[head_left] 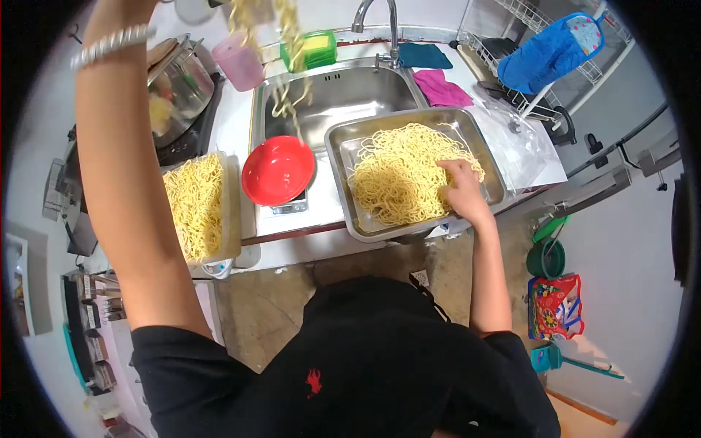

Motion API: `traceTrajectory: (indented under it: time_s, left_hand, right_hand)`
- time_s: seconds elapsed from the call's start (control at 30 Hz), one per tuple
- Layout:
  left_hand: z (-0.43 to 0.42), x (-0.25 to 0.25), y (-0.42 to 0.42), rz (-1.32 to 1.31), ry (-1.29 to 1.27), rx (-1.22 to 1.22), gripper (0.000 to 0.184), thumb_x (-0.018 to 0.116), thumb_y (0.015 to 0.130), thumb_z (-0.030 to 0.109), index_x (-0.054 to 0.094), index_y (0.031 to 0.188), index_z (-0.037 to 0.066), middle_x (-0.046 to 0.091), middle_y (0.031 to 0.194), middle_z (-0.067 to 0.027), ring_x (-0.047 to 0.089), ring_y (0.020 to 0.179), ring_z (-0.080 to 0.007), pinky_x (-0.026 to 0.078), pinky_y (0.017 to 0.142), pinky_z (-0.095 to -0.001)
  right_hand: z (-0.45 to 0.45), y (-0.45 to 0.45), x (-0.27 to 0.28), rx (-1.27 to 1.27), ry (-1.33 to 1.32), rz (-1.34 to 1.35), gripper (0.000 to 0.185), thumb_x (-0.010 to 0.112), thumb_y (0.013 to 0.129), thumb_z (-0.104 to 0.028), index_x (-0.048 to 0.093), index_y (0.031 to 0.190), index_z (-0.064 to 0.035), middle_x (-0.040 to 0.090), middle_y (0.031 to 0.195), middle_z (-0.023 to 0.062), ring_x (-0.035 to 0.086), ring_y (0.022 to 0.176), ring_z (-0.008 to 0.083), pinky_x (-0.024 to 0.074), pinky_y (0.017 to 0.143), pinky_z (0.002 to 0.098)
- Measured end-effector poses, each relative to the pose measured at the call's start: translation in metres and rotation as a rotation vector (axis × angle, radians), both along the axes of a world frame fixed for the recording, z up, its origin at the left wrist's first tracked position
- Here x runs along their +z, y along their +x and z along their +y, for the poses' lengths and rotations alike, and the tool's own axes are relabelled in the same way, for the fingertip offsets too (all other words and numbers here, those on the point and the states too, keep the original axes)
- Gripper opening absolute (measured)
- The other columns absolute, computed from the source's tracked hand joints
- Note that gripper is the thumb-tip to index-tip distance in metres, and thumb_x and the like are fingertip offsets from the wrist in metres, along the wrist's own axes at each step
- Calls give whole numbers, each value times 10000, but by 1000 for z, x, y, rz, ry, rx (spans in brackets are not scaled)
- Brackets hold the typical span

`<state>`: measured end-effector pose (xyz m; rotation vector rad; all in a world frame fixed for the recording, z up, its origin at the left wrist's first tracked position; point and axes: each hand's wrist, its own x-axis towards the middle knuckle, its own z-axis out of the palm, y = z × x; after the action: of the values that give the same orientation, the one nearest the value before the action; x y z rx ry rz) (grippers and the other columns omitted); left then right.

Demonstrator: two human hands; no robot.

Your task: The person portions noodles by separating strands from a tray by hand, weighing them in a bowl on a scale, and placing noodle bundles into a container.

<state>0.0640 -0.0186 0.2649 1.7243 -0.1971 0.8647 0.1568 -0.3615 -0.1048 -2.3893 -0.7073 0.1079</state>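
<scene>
My left arm is raised at the left, a beaded bracelet [114, 45] round its wrist; the hand lies beyond the top edge. Strands of yellow noodles [290, 44] dangle from the top, above the sink and a red bowl [279, 171]. The bowl sits on a small kitchen scale [290, 207]. My right hand [463, 191] rests on the noodle pile [405, 164] in a metal tray [355, 228], index finger and thumb apart. Some of its fingers are hidden. Left of the bowl, a clear container [232, 219] holds more noodles [196, 208].
Behind the tray is a steel sink [343, 95] with a faucet [394, 36]. A pink cup [239, 64], green container [318, 50] and large pot [182, 95] stand at the back left. Cloths [442, 87], a plastic bag [511, 135] and a rack with a blue oven mitt [544, 58] are right.
</scene>
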Motion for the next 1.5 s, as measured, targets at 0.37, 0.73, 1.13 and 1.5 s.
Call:
traceTrajectory:
  time_s: [0.37, 0.73, 1.13, 1.5]
  left_hand:
    - [53, -230, -35, 222, 492, 572, 218, 608, 912, 186, 648, 993, -13, 678, 847, -154, 639, 707, -266, 491, 683, -378]
    - [21, -342, -50, 672, 109, 422, 247, 609, 886, 160, 606, 1044, -29, 650, 808, -229, 631, 841, -415, 500, 760, -461]
    - [22, -280, -90, 741, 280, 550, 210, 603, 926, 79, 650, 1122, 21, 696, 1012, -143, 704, 769, -207, 564, 625, -303]
    - [5, -274, -177, 752, -120, 612, 200, 579, 971, 131, 656, 1102, 0, 656, 922, -60, 668, 722, -107, 541, 567, -224]
  right_hand:
    - [1, -14, -6, -68, 21, -59, 528, 603, 764, -95, 561, 1286, -164, 434, 1375, 188, 366, 1242, 409, 359, 1056, 459]
    - [4, -15, -8, -88, 16, -95, 501, 599, 764, -109, 580, 1261, -166, 464, 1339, 176, 393, 1214, 399, 381, 1040, 453]
    - [-4, -17, -3, -101, 256, -143, 528, 494, 707, 108, 610, 1185, -84, 485, 1277, 186, 469, 1205, 381, 375, 1046, 425]
    - [9, -28, 25, -253, 272, -336, 278, 537, 785, 43, 658, 1026, -25, 618, 1022, 150, 601, 973, 310, 469, 876, 378]
